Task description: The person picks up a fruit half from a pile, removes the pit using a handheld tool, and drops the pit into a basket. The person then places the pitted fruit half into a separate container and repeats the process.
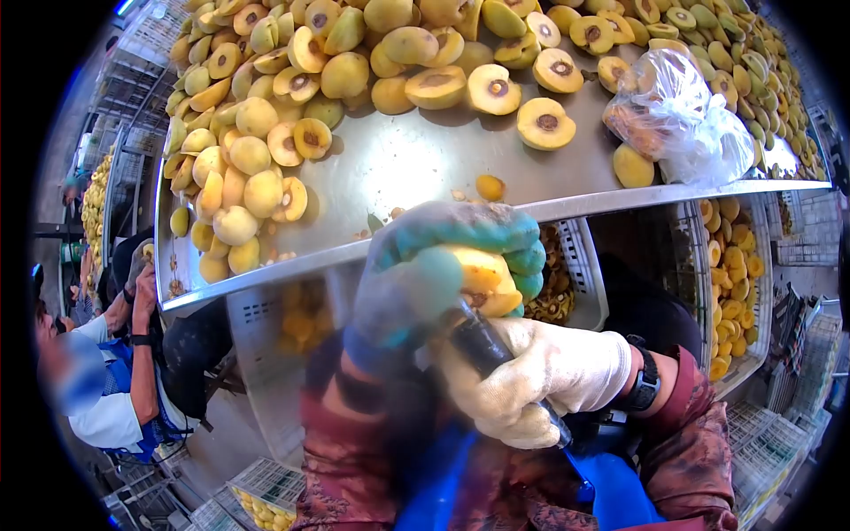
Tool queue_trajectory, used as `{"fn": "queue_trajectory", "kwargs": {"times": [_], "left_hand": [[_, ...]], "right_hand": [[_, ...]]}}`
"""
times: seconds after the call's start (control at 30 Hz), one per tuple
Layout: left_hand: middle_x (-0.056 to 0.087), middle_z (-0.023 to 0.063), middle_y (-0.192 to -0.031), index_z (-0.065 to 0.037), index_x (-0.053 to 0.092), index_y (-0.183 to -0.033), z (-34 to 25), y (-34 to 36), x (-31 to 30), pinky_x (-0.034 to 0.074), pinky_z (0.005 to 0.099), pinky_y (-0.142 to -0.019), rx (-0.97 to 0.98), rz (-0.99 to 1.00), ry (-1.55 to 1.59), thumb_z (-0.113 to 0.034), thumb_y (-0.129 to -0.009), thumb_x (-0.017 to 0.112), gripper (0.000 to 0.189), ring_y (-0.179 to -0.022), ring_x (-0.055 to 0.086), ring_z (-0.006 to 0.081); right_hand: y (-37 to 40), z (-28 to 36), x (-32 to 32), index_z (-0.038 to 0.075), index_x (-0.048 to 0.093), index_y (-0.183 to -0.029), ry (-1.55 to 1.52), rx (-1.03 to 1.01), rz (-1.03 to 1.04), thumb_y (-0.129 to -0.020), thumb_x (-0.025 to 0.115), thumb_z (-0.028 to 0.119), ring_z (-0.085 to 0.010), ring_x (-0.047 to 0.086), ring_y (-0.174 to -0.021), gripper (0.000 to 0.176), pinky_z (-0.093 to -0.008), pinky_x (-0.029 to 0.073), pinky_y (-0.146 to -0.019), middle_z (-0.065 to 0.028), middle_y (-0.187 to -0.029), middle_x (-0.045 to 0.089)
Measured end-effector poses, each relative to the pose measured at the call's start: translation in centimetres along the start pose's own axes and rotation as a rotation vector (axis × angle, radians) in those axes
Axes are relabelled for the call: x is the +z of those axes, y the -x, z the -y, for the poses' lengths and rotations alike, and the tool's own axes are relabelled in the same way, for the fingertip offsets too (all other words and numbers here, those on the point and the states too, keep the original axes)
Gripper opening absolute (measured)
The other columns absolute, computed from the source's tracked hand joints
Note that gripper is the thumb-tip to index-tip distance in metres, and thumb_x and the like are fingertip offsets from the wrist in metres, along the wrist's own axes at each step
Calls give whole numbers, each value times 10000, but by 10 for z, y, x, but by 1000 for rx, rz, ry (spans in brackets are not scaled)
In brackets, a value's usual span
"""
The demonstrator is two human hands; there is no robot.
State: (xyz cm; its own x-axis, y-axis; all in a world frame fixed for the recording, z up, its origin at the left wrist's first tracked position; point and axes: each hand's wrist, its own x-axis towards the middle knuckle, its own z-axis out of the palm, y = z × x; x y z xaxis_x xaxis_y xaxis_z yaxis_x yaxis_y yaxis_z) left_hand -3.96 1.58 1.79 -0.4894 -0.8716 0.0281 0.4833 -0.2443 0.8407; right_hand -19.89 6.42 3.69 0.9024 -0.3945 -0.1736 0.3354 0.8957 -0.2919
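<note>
My left hand (403, 274), in a teal and grey glove, is closed round a yellow fruit (482, 279) just in front of the table's edge. My right hand (540, 372), in a cream glove, grips a tool with a black handle (481, 341). The metal end of the tool touches the fruit's lower side; its tip is hidden. Beyond my hands, halved fruits with brown centres (546, 123) and other yellow fruits (251, 155) lie on the metal table (425, 168).
A knotted clear plastic bag (691, 124) sits at the table's right. Crates of fruit stand below the edge, one (730, 292) at right, another (553, 274) behind my hands. A person (124, 380) sits at the far left. Stacked crates (766, 442) stand lower right.
</note>
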Motion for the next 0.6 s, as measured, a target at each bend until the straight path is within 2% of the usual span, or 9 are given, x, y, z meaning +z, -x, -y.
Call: {"fn": "queue_trajectory", "kwargs": {"times": [0.1,0.2,0.3,0.37,0.43,0.47,0.57,0.6], "left_hand": [[645,215,-1088,23,567,-1207,-3,-1,0,589,415,-762,-24,-54,34,-623,-865,587,732,-944,664,317],[642,218,-1088,30,562,-1220,-4,-5,0,591,403,-746,-50,-118,32,-649,-875,550,762,-925,665,309],[639,222,-1095,43,557,-1223,-3,-8,-5,591,409,-750,-31,-132,-38,-609,-884,564,735,-920,665,316],[636,225,-1100,49,556,-1221,-4,-11,-9,591,413,-755,-13,-120,-101,-579,-889,572,711,-923,663,318],[634,226,-1105,54,556,-1216,-5,-12,-12,590,418,-762,-13,-101,-165,-547,-894,579,682,-932,660,319],[634,225,-1105,55,557,-1213,-3,-11,-10,587,419,-765,0,-140,-149,-534,-902,576,667,-935,658,316],[636,217,-1102,58,558,-1205,3,-11,-9,572,418,-792,36,-211,-141,-490,-931,559,613,-948,650,306],[638,213,-1100,58,559,-1203,4,-11,-12,563,415,-810,48,-206,-164,-471,-944,548,589,-955,647,301]], "right_hand": [[-4,-1,-2,58,501,-848,-44,-54,47,-903,597,184,-99,452,-447,168,-232,371,-449,-20,-568,491],[-4,9,7,63,494,-832,22,-9,-64,-893,603,178,-105,457,-447,170,-236,369,-445,-19,-565,495],[-7,13,7,67,496,-837,325,-13,-245,-886,609,169,-109,454,-444,160,-240,364,-437,-19,-585,507],[-9,17,13,46,503,-990,503,15,-390,-895,618,183,-105,493,-465,202,-258,393,-443,-18,-590,520],[-10,19,17,22,506,-1168,701,15,-534,-911,633,195,-90,529,-486,334,-263,415,-447,-13,-587,536],[-11,15,15,-7,464,-1212,808,-56,-586,-892,640,177,-172,606,-577,409,-303,477,-528,-88,-680,589],[-17,2,-12,-27,429,-1242,1358,-208,-678,-858,642,129,-302,639,-699,466,-365,505,-612,-174,-818,613],[-18,-2,-22,-33,435,-1229,1429,-303,-701,-852,634,115,-341,629,-729,451,-387,503,-630,-192,-849,609]]}}
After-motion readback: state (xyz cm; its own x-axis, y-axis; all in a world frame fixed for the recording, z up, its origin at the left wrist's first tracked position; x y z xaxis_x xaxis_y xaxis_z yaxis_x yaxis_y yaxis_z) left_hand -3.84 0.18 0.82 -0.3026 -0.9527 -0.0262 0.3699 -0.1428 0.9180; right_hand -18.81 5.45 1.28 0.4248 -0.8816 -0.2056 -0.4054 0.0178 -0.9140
